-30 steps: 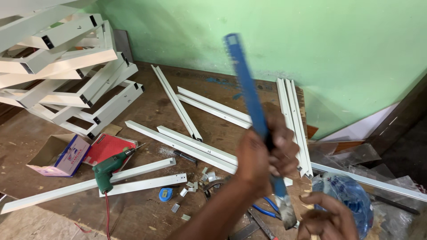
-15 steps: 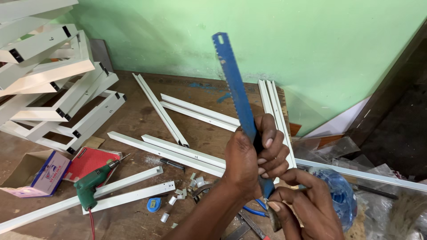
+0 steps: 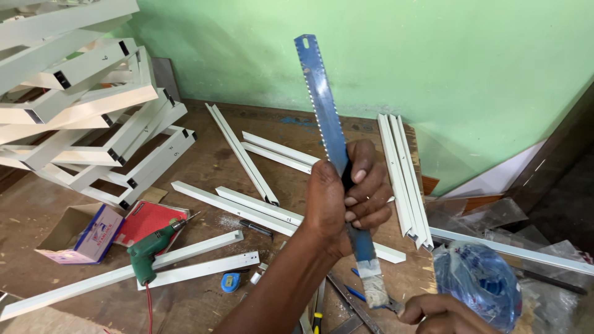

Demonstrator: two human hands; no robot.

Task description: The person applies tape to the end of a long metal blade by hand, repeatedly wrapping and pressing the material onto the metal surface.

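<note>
Head view: left hand (image 3: 346, 198) clenched around middle of blue saw blade (image 3: 328, 133), held upright above workbench (image 3: 204, 167), teeth leftward, likely for inspection. Right hand (image 3: 442, 314) low beside taped end (image 3: 374, 289); grip unclear. Green drill (image 3: 148, 250) lying among white bars (image 3: 247, 210).

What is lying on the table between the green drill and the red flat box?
Nothing lies between them in the head view. The green drill rests against the red flat box, its bit crossing the box's corner. The left hand holds the blue saw blade farther right.
</note>
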